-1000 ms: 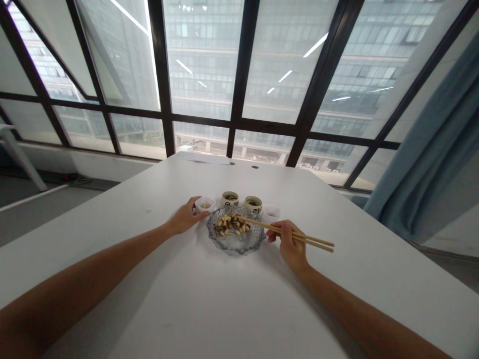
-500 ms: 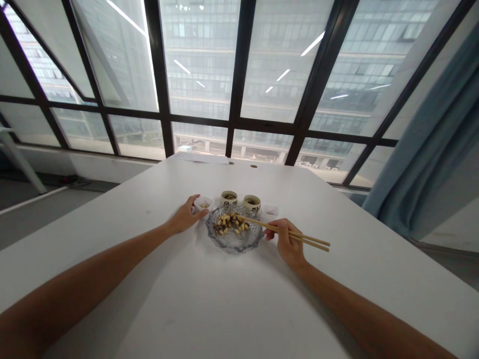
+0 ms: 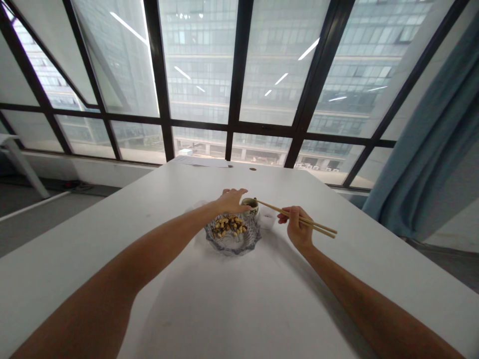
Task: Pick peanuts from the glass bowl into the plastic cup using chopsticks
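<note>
My left hand reaches across the glass bowl, its thumb and fingers spread around the left side of a small cup with dark characters. Whether it touches the cup I cannot tell. My right hand is closed on a pair of wooden chopsticks. Their tips are at the cup's rim, beside a small dark bit that may be pinched there. Pale and dark pieces of food lie in the bowl. A white dish stands right of the cup. My left hand and arm hide the other cup.
The white table stretches to the window frames. Papers and a small round brown thing lie at its far end. A blue curtain hangs on the right.
My left hand has left the white dish on the left and moved right to the cup. The chopstick tips have gone from the food in the bowl up to the cup's rim.
</note>
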{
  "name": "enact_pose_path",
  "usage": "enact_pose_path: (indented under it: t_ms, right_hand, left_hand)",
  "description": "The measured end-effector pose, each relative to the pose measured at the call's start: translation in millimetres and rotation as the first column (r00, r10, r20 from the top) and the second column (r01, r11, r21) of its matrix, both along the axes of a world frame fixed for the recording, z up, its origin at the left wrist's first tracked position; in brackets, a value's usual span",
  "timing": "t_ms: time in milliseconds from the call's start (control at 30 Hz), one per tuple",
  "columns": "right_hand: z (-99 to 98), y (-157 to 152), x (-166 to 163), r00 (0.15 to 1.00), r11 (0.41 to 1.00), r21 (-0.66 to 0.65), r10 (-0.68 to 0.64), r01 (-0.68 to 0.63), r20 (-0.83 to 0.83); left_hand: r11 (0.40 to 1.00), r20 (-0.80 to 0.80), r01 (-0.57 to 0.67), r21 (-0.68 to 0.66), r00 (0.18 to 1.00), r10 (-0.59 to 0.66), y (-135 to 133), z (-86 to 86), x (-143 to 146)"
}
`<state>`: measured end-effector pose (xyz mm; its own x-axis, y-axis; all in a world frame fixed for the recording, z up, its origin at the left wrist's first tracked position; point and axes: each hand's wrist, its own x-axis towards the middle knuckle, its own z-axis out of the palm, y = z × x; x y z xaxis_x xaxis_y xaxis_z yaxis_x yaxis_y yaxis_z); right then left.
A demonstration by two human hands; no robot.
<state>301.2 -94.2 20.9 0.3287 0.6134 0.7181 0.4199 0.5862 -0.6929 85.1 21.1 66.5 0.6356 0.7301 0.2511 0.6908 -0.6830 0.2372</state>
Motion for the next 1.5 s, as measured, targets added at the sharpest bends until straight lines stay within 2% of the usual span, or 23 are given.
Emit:
enact_pose_path:
  t_ms: [133,267,367,467,600,733,867,967,1133,1200,1333,1433,1500]
  right_hand:
    - [-3.8,1,-1,0.999,1.000,-0.024,0.000,0.001,0.035]
    - [-2.8,1,-4,0.999,1.000,-0.024,-0.006,0.008,0.050]
    - [-3.5,1,-3,0.998,0.999,-0.035,-0.024,0.026,0.060]
    - [-5.5,1,-1,0.997,0.999,-0.043,-0.028,0.031,0.074]
    - [-7.7,3,0,0.995,0.998,-0.055,-0.020,0.026,0.103]
    - [-9.9,6,1,0.983,0.992,-0.123,0.030,-0.008,0.182]
    - [-9.2,6,1,0.968,0.991,-0.131,0.020,0.014,0.252]
    - [-1.5,3,-2,0.981,0.995,-0.103,0.014,0.006,0.191]
    - [24.2,-9,-10,1.000,1.000,0.012,0.013,-0.013,0.011]
    - [32.5,-15,-14,0.997,0.998,-0.017,0.063,-0.063,0.049]
    - [36.9,-22,-22,0.940,0.973,-0.162,0.204,-0.164,0.273]
    - [33.3,-22,-26,0.861,0.964,-0.205,0.246,-0.169,0.444]
    - [30.1,-21,-27,0.828,0.961,-0.216,0.261,-0.173,0.497]
  left_hand:
    - [0.990,-0.064,0.042,-0.134,0.997,-0.051,17,0.2,23]
    - [0.971,0.068,0.076,-0.225,0.996,-0.063,31,-4.7,25]
    - [0.966,0.149,0.146,-0.212,0.982,-0.115,35,-8.7,23]
    - [0.966,0.163,0.189,-0.175,0.973,-0.161,34,-10.1,23]
    - [0.969,0.162,0.193,-0.152,0.972,-0.169,32,-9.8,23]
    - [0.968,0.173,0.192,-0.165,0.971,-0.163,32,-10.2,23]
    - [0.970,0.168,0.167,-0.174,0.976,-0.138,31,-10.6,22]
    - [0.971,0.160,0.126,-0.204,0.983,-0.094,31,-10.6,22]
    - [0.968,0.110,0.079,-0.238,0.992,-0.054,30,-7.0,18]
    - [0.978,0.088,0.077,-0.192,0.994,-0.061,27,-2.6,9]
    - [1.000,0.094,0.006,-0.011,0.996,-0.005,14,5.5,-33]
    - [0.994,0.202,-0.062,0.093,0.979,0.042,4,2.3,-77]
    - [0.987,0.297,-0.116,0.113,0.952,0.078,-1,-6.5,-105]
